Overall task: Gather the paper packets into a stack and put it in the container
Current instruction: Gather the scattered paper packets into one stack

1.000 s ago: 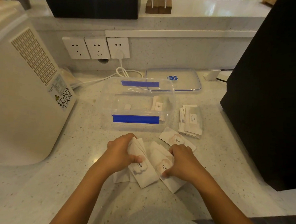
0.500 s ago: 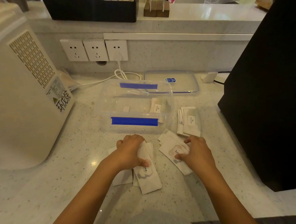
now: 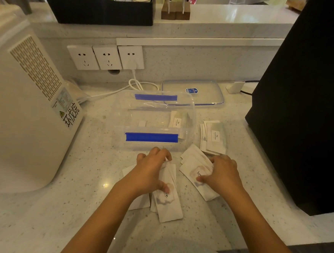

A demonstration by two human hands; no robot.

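White paper packets lie on the speckled counter in front of a clear plastic container (image 3: 121,124) with blue clips. My left hand (image 3: 150,172) presses on a fanned bunch of packets (image 3: 168,202), fingers curled over their upper ends. My right hand (image 3: 221,173) lies on a second bunch of packets (image 3: 193,166) printed "love", thumb on the top one. A third small pile of packets (image 3: 214,138) rests to the right of the container. One packet (image 3: 177,122) stands inside the container at its right end.
The container's clear lid (image 3: 203,89) lies behind it. A large white appliance (image 3: 27,109) stands at the left, a black box (image 3: 302,104) at the right. Wall sockets (image 3: 106,57) and a white cable (image 3: 137,84) run behind the container.
My right hand has slid its packets away to the right and up toward the container. My left hand moved up a little on its own bunch; the two bunches now lie apart.
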